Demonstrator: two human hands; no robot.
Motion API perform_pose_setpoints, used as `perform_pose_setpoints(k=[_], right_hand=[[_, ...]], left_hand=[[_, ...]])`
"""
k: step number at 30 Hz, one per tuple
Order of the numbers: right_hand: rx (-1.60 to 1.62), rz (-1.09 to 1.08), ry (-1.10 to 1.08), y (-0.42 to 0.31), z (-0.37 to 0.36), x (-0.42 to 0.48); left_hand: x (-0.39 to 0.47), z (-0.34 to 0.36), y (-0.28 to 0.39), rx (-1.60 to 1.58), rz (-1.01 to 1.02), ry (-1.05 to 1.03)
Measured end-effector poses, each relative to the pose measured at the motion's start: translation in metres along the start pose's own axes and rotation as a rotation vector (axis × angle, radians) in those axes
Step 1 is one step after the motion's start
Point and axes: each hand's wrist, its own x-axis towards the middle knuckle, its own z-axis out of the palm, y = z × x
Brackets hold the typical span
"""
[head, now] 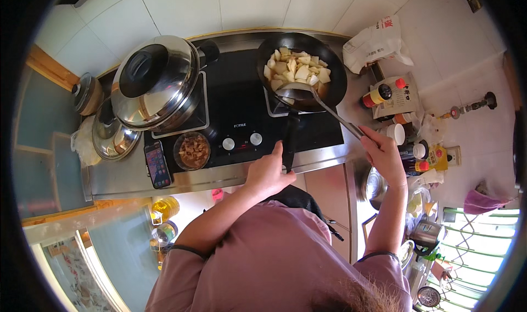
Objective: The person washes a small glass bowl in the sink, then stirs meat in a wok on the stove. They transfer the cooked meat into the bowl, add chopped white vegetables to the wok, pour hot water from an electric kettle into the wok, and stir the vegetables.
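A black wok stands on the right burner, holding pale chopped vegetable pieces in some brown liquid. My left hand is at the wok's black handle, its thumb and fingers around the lower part. My right hand grips the handle of a metal spatula. The broad head of that spatula rests at the near side of the wok, against the pieces. A glass bowl of cooked-looking meat pieces sits on the hob's front left, beside a smartphone with its screen lit.
A large lidded steel pot covers the left burner of the black gas hob. A glass lid and a small lidded pot lie farther left. Sauce bottles, jars and a white plastic bag crowd the right side.
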Motion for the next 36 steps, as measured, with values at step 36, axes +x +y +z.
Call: perform_pose_setpoints(k=[36], right_hand=[[0.028,0.036,0.235,0.077,0.130,0.027]], left_hand=[[-0.132,-0.070,-0.128,-0.518,0.088,0.231]])
